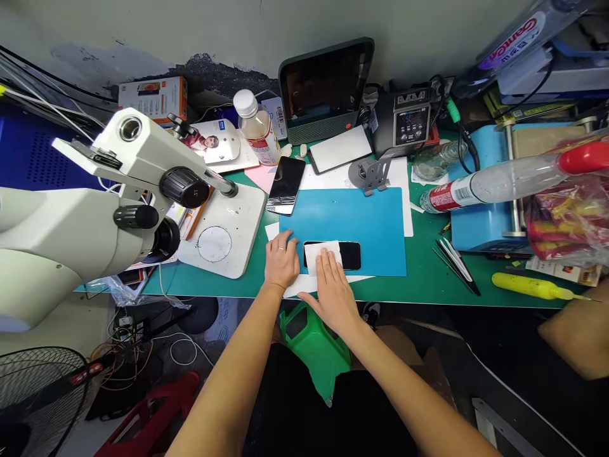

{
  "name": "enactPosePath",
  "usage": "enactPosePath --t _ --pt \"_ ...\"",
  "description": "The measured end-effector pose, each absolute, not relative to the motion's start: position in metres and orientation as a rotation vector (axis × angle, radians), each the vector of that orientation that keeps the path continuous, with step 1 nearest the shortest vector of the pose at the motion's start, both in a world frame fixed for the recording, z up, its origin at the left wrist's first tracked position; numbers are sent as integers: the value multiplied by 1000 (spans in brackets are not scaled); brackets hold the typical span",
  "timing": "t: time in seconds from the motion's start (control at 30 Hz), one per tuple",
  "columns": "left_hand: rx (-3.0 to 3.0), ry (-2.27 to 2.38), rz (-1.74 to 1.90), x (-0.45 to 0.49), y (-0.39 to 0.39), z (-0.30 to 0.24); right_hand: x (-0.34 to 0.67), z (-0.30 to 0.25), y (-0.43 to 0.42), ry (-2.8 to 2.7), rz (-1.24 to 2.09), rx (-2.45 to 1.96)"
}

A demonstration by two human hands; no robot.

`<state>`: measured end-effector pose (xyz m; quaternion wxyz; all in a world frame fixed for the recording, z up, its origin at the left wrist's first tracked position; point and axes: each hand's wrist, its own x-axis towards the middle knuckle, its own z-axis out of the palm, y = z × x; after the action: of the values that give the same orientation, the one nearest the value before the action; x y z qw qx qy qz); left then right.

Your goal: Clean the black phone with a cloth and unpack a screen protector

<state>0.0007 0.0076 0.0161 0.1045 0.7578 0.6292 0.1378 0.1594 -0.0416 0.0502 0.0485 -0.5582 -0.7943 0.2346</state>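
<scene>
Phone (352, 256) partly under wipe (311, 255); right grip (334, 293) flat.

An electronics workshop — microscope (80, 228), phones (352, 256) and probably tweezers (460, 268) on a green bench (423, 254).

Left forearm (235, 371) bare, slanting forward and inward; left wrist (275, 287) nearly straight. Left hand (281, 263) back up, fingers bent, palm side hidden. Right forearm (404, 387) bare, angled forward and leftward. Right hand (335, 293) palm down, slightly nearer body, fingers (328, 265) extended, flat, close together; thumb (309, 300) spread toward left. Hands near each other, not touching. Forearms wider apart than hands.
</scene>
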Motion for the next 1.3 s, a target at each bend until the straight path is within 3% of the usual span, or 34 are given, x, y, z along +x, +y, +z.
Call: enactPosePath --t 0.5,0.67,0.93,1.3 --pt "2241 1839 428 1 8 21 138 46 -42 -2489 744 -1569" --pt "2258 1840 412 2 7 20 166 46 -60 -2520 721 -1553" --pt "2228 1868 349 4 6 21 178 41 -15 -2436 704 -1627" --pt "2229 1859 365 5 7 24 210 44 -39 -2481 701 -1659"
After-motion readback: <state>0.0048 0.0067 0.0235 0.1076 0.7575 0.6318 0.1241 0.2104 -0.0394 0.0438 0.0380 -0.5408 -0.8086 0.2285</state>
